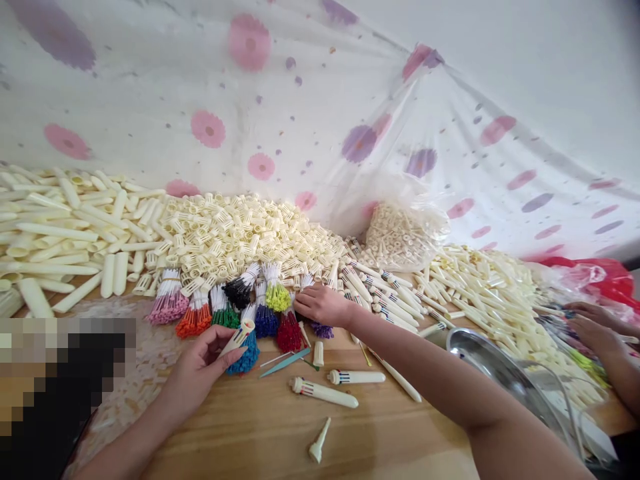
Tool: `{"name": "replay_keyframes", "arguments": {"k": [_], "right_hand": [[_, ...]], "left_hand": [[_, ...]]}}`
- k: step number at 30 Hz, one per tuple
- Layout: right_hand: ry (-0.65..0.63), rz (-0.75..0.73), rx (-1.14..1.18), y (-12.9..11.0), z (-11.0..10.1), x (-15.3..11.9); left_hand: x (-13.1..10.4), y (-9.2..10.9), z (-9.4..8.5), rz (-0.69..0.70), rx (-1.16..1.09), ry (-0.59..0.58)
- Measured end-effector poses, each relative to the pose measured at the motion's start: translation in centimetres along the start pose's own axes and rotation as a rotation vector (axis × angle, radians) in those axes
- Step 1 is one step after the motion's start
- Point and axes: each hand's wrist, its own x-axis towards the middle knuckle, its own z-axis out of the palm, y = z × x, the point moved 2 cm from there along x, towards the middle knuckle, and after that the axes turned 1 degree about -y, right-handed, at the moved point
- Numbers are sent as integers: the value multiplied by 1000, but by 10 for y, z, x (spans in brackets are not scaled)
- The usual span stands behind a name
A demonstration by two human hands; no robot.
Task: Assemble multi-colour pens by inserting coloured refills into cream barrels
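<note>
My left hand (210, 357) is closed around a cream slotted pen section (239, 339), tilted up, with colored refill tips showing in its slots. Behind it lies a bundle of light-blue-ended refills (245, 359). Over the right end of the refill row is my right hand (320, 305), its fingers bent and together, between the red bundle (289, 332) and the purple bundle (321, 329); what they pinch is hidden. Further bundles are pink (166, 305), orange (193, 320), green (223, 315), black (240, 288), dark blue (267, 320) and yellow (277, 297).
Two assembled pens (325, 392) (357, 377), a pointed cream piece (320, 441) and a teal strip (285, 363) lie in front. Behind rise piles of cream barrels (75, 227) and slotted sections (250, 233). Right are a metal bowl (500, 373) and another person's hands (595, 327).
</note>
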Motion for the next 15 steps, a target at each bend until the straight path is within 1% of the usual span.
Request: {"name": "replay_keyframes", "arguments": {"k": [5,8,11,15], "right_hand": [[149,-26,-23,-10,7,-5],[211,-94,-22,-16,9,-5],[268,-172,-19,-22,10,-5],[416,-249,-24,-30,13,-4]], "left_hand": [[-1,-3,3,-18,-47,-39],[-1,-5,2,-37,-57,-63],[1,-7,1,-64,-75,-54],[1,-5,3,-91,-96,-43]]}}
